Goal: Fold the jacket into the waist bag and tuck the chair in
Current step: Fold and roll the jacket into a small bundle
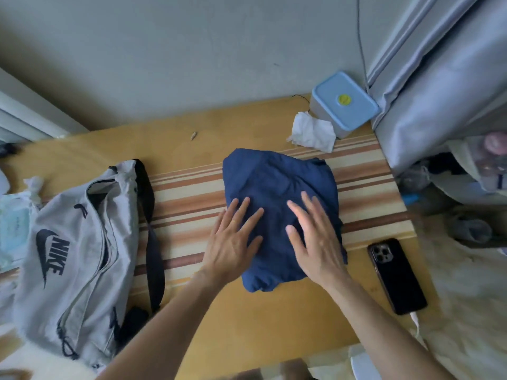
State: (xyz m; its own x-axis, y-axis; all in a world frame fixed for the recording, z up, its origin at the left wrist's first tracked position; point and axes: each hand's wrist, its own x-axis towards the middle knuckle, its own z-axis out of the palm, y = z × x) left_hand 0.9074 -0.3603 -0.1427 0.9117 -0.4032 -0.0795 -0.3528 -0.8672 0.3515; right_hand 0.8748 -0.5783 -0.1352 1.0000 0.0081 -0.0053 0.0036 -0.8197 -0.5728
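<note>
1. Head view: a dark blue fabric jacket [277,204], folded into a compact rumpled bundle, lay on the striped runner of a yellow wooden table [247,319].
2. Left hand [233,242] rested flat on the jacket's near-left edge, fingers spread wide, gripping nothing; a thin ring showed on 1 finger.
3. Right hand [315,237] pressed flat on the jacket's near-right part, fingers extended and splayed, holding nothing.
4. A grey fabric waist bag [74,259] with dark logo lettering and a black strap lay well left of the jacket, its zip open.
5. A black smartphone [396,275] lay face-down near the table's right edge, just right of the jacket.
6. A pale blue lidded plastic box [343,104] and a crumpled white tissue [312,133] sat at the far right corner.
</note>
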